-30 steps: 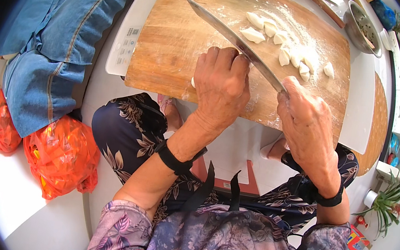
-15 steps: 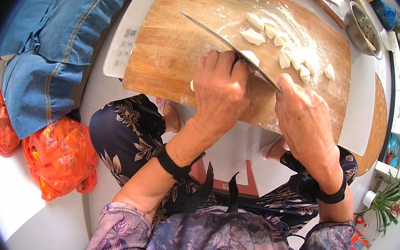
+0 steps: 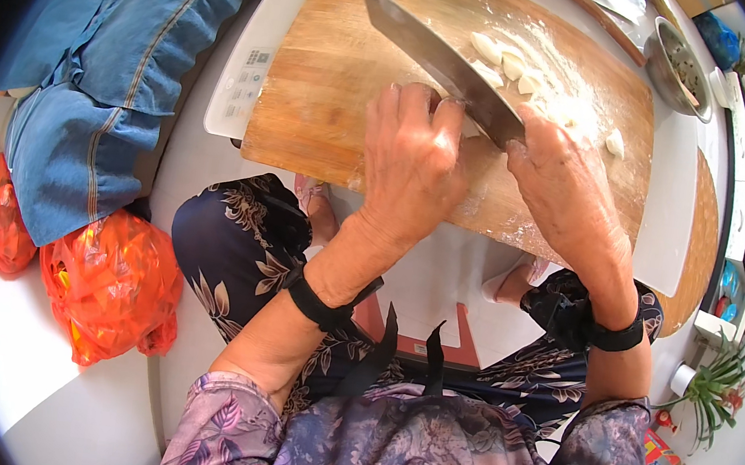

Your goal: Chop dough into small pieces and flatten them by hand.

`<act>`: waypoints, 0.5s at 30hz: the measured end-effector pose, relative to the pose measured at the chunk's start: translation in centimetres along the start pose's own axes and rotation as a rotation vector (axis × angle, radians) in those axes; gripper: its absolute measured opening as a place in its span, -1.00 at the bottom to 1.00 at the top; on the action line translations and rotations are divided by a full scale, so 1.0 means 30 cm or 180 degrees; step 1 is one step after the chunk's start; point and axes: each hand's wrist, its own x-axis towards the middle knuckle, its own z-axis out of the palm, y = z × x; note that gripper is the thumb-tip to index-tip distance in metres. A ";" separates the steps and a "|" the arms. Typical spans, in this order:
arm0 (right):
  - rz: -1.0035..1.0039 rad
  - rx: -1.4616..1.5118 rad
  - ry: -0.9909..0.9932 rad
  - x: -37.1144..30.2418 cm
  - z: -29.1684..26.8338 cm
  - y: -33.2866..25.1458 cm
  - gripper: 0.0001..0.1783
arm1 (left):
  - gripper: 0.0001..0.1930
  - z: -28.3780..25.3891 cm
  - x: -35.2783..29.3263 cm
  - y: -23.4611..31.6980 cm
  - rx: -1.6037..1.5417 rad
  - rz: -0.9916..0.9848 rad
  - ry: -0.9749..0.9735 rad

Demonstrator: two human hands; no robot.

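My right hand (image 3: 567, 177) is closed round the handle of a cleaver (image 3: 439, 52). Its broad blade slants up and to the far left over the wooden board (image 3: 322, 71), its flat side showing. Beside the blade, my left hand (image 3: 411, 154) rests low over the board with its fingers curled, closed on dough that it almost wholly hides. Beyond the blade lie several small white dough pieces (image 3: 511, 63) on scattered flour. One dough piece (image 3: 615, 143) sits apart to the right. The blade and my right hand cover part of the group.
A white table (image 3: 234, 88) carries the board. A rolling pin (image 3: 603, 22) and a metal bowl (image 3: 676, 65) of dark filling stand at the far right. Denim cloth (image 3: 125, 67) and red plastic bags (image 3: 114, 286) are on the left, a potted plant (image 3: 714, 395) on the right.
The cleaver has lifted and tilted, so its flat side now shows and hides more dough pieces. My right hand has moved slightly up with it. My left hand has stayed nearly in place.
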 end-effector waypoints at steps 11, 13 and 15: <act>0.0300 0.0224 0.0310 -0.047 -0.025 -0.060 -0.63 | -0.87 0.003 -0.013 -0.037 0.0100 -0.0387 0.0256; 0.0229 0.0308 0.0338 -0.060 -0.026 -0.077 -0.66 | -0.88 0.000 -0.011 -0.034 0.0111 -0.0437 0.0250; 0.0120 0.0115 0.0326 -0.061 -0.028 -0.090 -0.74 | -0.90 0.003 -0.007 -0.028 0.0062 -0.0497 0.0296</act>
